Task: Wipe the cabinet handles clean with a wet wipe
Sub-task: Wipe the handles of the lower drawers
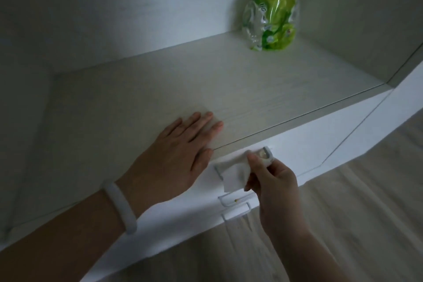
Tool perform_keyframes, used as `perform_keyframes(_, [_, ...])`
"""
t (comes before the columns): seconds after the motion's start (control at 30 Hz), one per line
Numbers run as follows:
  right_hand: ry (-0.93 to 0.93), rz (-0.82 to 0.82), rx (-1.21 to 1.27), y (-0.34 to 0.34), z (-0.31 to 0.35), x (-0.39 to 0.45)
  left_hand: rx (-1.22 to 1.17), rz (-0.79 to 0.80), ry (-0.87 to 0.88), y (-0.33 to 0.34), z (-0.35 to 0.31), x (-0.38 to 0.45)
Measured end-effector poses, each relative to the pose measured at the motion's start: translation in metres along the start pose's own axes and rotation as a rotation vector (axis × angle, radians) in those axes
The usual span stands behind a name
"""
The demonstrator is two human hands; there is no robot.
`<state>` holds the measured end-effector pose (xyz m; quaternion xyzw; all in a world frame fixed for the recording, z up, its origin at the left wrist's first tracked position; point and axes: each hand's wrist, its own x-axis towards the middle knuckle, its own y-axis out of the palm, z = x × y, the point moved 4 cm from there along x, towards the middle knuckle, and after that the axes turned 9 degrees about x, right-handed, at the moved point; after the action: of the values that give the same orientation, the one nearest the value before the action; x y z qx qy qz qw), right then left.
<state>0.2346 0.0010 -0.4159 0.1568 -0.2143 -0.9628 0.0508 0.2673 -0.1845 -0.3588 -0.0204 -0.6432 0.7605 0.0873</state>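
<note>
The right hand (pixel 274 181) pinched the wet wipe (pixel 233 178) w/ its fingers (pixel 253 159) against the top handle (pixel 266 155). Left hand (pixel 176 158) lay flat, fingers straight, on the surface (pixel 160 89). Risk: the wipe could slip off, as the pinch was small.

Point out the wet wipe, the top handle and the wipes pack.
wet wipe (pixel 233 178): head view, hanging flat part.
top handle (pixel 266 155): head view, right end.
wipes pack (pixel 272 20): head view, green front.
</note>
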Motion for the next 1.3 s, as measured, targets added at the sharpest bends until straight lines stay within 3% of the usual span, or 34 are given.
perform_keyframes(0.33, [-0.184, 0.065, -0.017, -0.001, -0.009, 0.0, 0.001, -0.095, -0.015, 0.004, 0.0, 0.001])
perform_keyframes(0.5, [-0.19, 0.083, 0.026, 0.001, -0.008, -0.005, 0.044, -0.324, -0.166, 0.006, -0.031, -0.042])
perform_keyframes(0.6, [-0.165, 0.137, 0.047, 0.0, -0.008, -0.003, -0.11, -0.475, -0.147, 0.026, -0.068, -0.087])
perform_keyframes(0.7, [-0.155, 0.249, 0.049, -0.009, -0.007, 0.003, -0.192, -0.444, -0.106, 0.062, -0.086, -0.101])
perform_keyframes(0.77, [-0.161, 0.264, -0.124, -0.027, -0.01, 0.004, -0.084, -0.343, -0.083, 0.091, -0.088, -0.098])
perform_keyframes(0.87, [-0.181, 0.083, -0.681, -0.067, -0.028, 0.009, 0.071, -0.214, -0.073, 0.121, -0.085, -0.091])
perform_keyframes(0.93, [-0.225, 0.053, -0.92, -0.083, -0.044, 0.011, 0.095, -0.202, -0.097, 0.129, -0.086, -0.09])
perform_keyframes(1.0, [-0.354, 0.088, -0.978, -0.083, -0.057, 0.012, 0.059, -0.234, -0.118, 0.132, -0.089, -0.089])
perform_keyframes(1.1, [-0.472, 0.126, -0.845, -0.077, -0.074, 0.02, -0.051, -0.288, -0.147, 0.136, -0.097, -0.09])
perform_keyframes(1.2, [-0.496, 0.162, -0.978, -0.081, -0.099, 0.032, -0.295, -0.337, -0.33, 0.148, -0.102, -0.096])
perform_keyframes(1.3, [-0.605, 0.102, -1.089, -0.089, -0.113, 0.033, -0.408, -0.267, -0.495, 0.17, -0.103, -0.095])
